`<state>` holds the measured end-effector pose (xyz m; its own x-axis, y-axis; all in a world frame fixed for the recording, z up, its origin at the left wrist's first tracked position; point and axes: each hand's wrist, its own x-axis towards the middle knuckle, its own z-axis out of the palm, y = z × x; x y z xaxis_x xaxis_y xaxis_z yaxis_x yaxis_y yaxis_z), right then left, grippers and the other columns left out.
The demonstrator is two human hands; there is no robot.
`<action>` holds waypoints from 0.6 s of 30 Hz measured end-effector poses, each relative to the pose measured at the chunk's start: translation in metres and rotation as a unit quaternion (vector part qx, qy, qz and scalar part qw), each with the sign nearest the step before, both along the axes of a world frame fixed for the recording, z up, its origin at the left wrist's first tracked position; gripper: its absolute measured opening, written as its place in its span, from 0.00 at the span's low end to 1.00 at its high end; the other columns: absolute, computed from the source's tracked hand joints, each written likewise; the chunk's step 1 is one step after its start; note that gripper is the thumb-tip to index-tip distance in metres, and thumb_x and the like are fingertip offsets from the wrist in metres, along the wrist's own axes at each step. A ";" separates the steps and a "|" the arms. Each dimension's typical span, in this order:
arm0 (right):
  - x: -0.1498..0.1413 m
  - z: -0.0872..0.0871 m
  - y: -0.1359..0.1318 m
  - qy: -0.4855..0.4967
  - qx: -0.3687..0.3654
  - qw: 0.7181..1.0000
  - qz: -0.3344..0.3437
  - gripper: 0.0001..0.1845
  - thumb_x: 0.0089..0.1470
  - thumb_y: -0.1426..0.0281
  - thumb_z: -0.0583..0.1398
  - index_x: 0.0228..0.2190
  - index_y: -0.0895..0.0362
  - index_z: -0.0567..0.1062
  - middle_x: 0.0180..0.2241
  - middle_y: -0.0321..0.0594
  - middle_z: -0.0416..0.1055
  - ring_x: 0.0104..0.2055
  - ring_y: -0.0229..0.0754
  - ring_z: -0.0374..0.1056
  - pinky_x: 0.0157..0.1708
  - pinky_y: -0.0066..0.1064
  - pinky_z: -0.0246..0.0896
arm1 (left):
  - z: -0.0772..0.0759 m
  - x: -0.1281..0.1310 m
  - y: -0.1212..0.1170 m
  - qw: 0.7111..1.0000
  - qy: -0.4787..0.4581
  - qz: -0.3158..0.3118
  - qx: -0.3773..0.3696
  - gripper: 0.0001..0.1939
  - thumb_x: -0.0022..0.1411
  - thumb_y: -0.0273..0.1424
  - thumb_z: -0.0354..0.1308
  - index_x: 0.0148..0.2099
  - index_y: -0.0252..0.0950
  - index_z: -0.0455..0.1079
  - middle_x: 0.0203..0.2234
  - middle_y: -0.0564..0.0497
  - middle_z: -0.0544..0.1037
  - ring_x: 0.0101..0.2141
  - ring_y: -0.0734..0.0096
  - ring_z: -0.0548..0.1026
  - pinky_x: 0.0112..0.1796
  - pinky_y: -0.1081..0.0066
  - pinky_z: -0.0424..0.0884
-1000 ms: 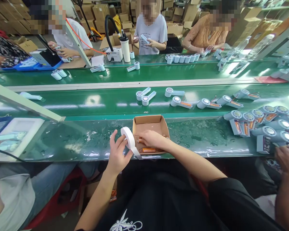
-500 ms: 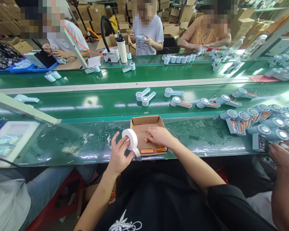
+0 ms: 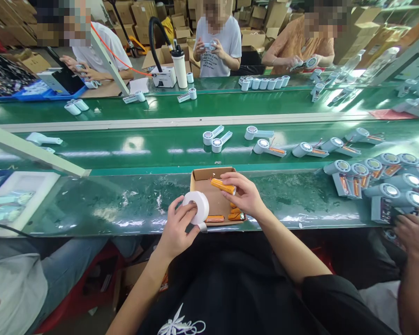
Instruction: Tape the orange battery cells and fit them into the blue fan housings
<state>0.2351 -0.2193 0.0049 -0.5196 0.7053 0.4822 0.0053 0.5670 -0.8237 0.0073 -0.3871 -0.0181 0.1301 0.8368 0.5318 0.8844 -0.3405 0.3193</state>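
Note:
My left hand point(image 3: 179, 228) grips a roll of white tape point(image 3: 203, 207), fingers in its core, with a short loose end hanging near my thumb. In my right hand point(image 3: 246, 193) is an orange cylindrical battery point(image 3: 222, 186), pinched between thumb and fingers above a shallow cardboard box point(image 3: 209, 175). Thin wire shows at the battery's left end. Inside the box, along its near side, lie another orange battery point(image 3: 215, 218) and a few more at the right corner, partly under my right hand.
Several light-blue handheld fan bodies point(image 3: 304, 149) lie on the green conveyor point(image 3: 153, 153) beyond the box. More fan bodies point(image 3: 387, 190) are heaped at the right, beside a co-worker's hands point(image 3: 410, 228). A white foam tray point(image 3: 38, 186) sits at left. People work across the line.
My right hand has lifted an orange battery out of the box and now holds it raised. The tape roll in my left hand has shifted slightly right and turned.

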 end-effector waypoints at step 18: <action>0.002 0.003 -0.044 0.027 -0.022 0.999 -0.014 0.19 0.66 0.73 0.61 0.52 0.44 0.83 0.56 0.36 0.80 0.60 0.47 0.77 0.61 0.43 0.74 | 0.013 0.019 0.007 0.999 0.018 -0.037 0.003 0.17 0.63 0.26 0.62 0.54 0.39 0.78 0.48 0.43 0.82 0.64 0.42 0.65 0.58 0.45 0.75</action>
<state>0.2370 -0.2634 0.0079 -0.4724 0.7407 0.4777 -0.0244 0.5308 -0.8472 0.0259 -0.3798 -0.0049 0.2108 0.8211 0.5305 0.8673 -0.4074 0.2860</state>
